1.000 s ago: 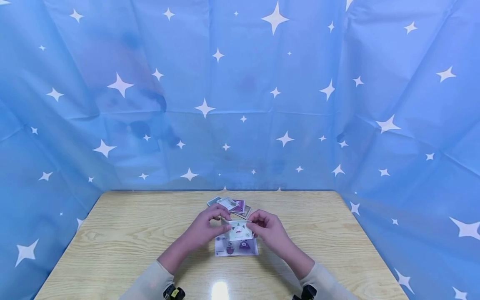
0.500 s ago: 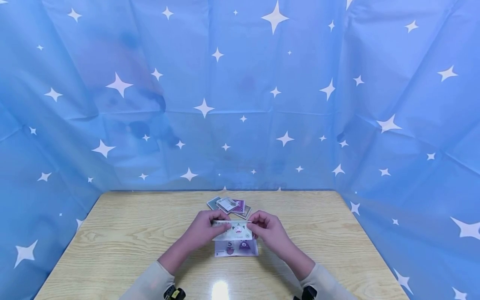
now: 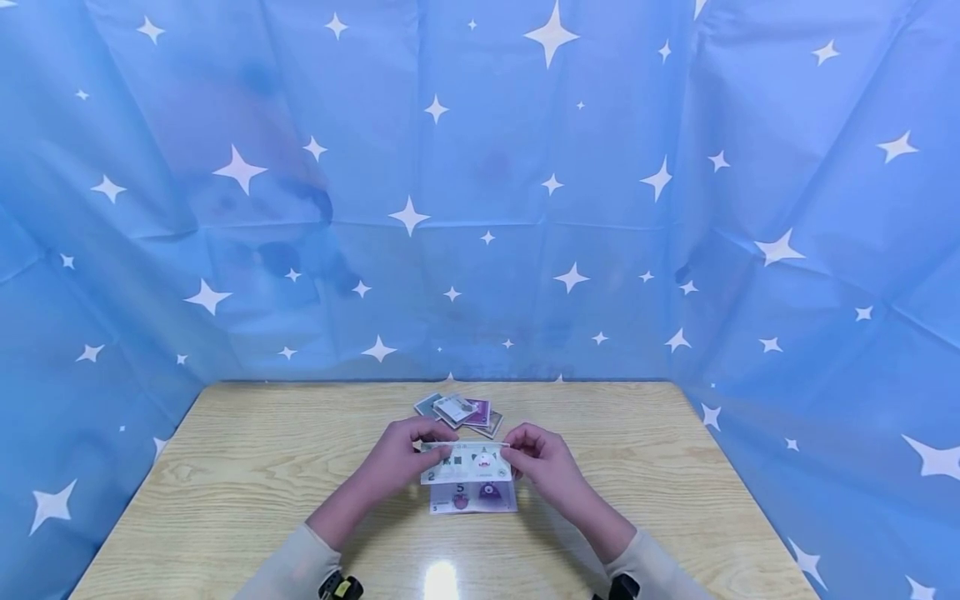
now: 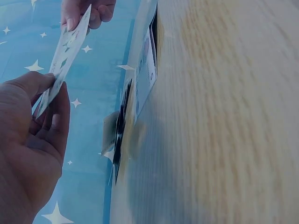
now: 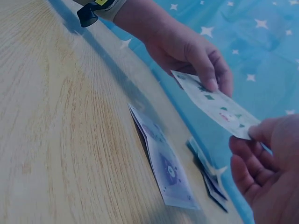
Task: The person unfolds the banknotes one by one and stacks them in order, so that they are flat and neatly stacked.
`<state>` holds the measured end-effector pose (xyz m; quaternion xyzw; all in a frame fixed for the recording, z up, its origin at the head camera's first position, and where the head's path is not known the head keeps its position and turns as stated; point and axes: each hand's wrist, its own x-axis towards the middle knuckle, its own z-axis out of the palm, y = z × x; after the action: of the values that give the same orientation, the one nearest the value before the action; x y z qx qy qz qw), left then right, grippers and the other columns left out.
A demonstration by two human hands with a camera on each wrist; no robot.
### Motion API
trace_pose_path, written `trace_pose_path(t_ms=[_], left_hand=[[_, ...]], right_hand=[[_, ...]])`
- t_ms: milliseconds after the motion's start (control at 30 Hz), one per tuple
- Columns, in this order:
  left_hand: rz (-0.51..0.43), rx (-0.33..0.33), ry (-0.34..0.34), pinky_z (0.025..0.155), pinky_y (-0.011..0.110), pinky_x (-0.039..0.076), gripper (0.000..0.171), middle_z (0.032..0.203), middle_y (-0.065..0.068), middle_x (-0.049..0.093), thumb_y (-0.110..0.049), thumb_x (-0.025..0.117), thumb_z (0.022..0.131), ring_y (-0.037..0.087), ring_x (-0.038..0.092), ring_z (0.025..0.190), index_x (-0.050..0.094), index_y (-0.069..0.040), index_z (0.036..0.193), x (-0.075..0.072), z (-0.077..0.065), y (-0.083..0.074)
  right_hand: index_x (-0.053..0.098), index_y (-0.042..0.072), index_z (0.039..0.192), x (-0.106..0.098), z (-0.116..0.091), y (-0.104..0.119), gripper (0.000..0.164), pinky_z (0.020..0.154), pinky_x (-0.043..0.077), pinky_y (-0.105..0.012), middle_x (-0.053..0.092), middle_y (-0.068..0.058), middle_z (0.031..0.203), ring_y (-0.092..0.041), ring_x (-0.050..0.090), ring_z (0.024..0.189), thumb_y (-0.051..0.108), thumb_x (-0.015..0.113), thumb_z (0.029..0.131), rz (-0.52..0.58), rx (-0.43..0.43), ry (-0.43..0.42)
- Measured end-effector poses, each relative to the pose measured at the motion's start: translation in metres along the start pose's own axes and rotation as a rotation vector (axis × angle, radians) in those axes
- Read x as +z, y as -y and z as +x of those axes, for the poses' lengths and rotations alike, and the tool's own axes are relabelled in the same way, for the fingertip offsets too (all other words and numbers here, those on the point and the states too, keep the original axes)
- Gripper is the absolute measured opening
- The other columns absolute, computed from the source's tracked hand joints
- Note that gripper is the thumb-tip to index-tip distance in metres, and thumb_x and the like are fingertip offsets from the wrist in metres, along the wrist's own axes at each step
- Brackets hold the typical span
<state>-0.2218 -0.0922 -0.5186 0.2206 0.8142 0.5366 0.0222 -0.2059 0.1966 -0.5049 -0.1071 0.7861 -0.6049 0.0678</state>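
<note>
A pale green play banknote marked 2 (image 3: 467,472) is stretched level between both hands above the table. My left hand (image 3: 401,454) pinches its left part, thumb on the printed face. At the other end my right hand (image 3: 546,462) pinches the right edge the same way. In the right wrist view the green note (image 5: 217,109) clearly hangs apart from the tabletop. Below it lies a purple play banknote marked 5 (image 3: 474,500), its upper part hidden by the green one. Seen from the side, the purple note (image 5: 166,163) shows more than one layer.
Behind the hands, a loose fanned pile of play banknotes (image 3: 456,410) lies near the far edge of the wooden table (image 3: 285,467). A blue cloth with white stars (image 3: 495,208) hangs behind the table and along its sides.
The left part of the green note, hidden or folded a second ago, now spreads out and shows its 2. My left hand's thumb has shifted slightly left, and the right hand slightly right.
</note>
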Motion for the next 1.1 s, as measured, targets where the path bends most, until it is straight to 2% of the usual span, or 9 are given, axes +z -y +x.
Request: trace_pose_path(t_ms=[133,233,367,533,633,800,933,1100], left_hand=[[0.003,0.0,0.006,0.082,0.032,0.061,0.018,0.118,-0.009,0.077,-0.013,0.081,0.101,0.019,0.07,0.103,0.083,-0.018,0.119,0.0,-0.002,0.003],[0.01,0.01,0.014,0.084,0.031,0.061,0.018,0.117,-0.01,0.077,-0.013,0.081,0.102,0.018,0.07,0.103,0.084,-0.022,0.117,0.0,-0.004,0.005],[0.03,0.013,0.033,0.084,0.032,0.061,0.018,0.115,-0.011,0.076,-0.013,0.08,0.102,0.017,0.07,0.103,0.084,-0.023,0.116,0.001,-0.005,0.007],[0.05,0.011,0.067,0.085,0.032,0.06,0.019,0.111,-0.012,0.075,-0.011,0.079,0.102,0.016,0.07,0.101,0.085,-0.019,0.119,0.002,-0.007,0.008],[0.063,0.014,0.08,0.086,0.032,0.059,0.021,0.109,-0.013,0.074,-0.011,0.079,0.102,0.015,0.069,0.102,0.085,-0.018,0.121,0.003,-0.007,0.008],[0.083,0.015,0.09,0.085,0.031,0.059,0.021,0.107,-0.014,0.073,-0.014,0.079,0.103,0.014,0.069,0.101,0.085,-0.023,0.121,0.003,-0.006,0.008],[0.099,0.012,0.095,0.084,0.031,0.059,0.02,0.107,-0.015,0.073,-0.016,0.079,0.103,0.013,0.069,0.1,0.085,-0.021,0.122,0.004,-0.006,0.01],[0.095,0.008,0.108,0.082,0.03,0.059,0.02,0.107,-0.01,0.074,-0.013,0.079,0.103,0.013,0.069,0.098,0.085,-0.015,0.122,0.005,-0.005,0.012]], right_hand=[[0.071,-0.003,0.108,0.0,-0.002,-0.001,0.009,0.073,0.062,-0.032,0.073,-0.013,0.093,-0.027,0.067,0.081,0.003,0.075,0.103,-0.008,0.012,0.0],[0.071,-0.003,0.107,-0.001,-0.003,-0.003,0.008,0.074,0.062,-0.034,0.072,-0.012,0.093,-0.031,0.067,0.082,0.003,0.075,0.103,-0.022,0.021,0.001],[0.071,0.002,0.102,0.0,-0.005,-0.009,0.003,0.071,0.06,-0.03,0.07,-0.011,0.091,-0.027,0.065,0.08,0.001,0.074,0.102,-0.048,0.024,-0.001],[0.071,0.012,0.097,-0.001,-0.007,-0.013,0.015,0.066,0.055,-0.024,0.068,-0.008,0.088,-0.018,0.061,0.074,-0.001,0.073,0.102,-0.08,0.025,-0.004],[0.071,0.011,0.099,-0.001,-0.009,-0.015,0.012,0.065,0.054,-0.023,0.067,-0.008,0.087,-0.015,0.06,0.073,0.0,0.074,0.101,-0.095,0.018,-0.004],[0.071,0.004,0.105,-0.003,-0.011,-0.016,0.006,0.066,0.055,-0.023,0.067,-0.008,0.088,-0.015,0.06,0.073,0.001,0.075,0.101,-0.117,0.003,0.005],[0.071,0.004,0.106,-0.004,-0.011,-0.017,0.007,0.064,0.055,-0.023,0.067,-0.009,0.088,-0.016,0.061,0.072,-0.001,0.074,0.102,-0.125,-0.003,0.002],[0.071,0.003,0.117,-0.006,-0.012,-0.022,0.016,0.063,0.054,-0.024,0.067,-0.008,0.086,-0.019,0.063,0.07,-0.002,0.073,0.102,-0.169,-0.034,0.009]])
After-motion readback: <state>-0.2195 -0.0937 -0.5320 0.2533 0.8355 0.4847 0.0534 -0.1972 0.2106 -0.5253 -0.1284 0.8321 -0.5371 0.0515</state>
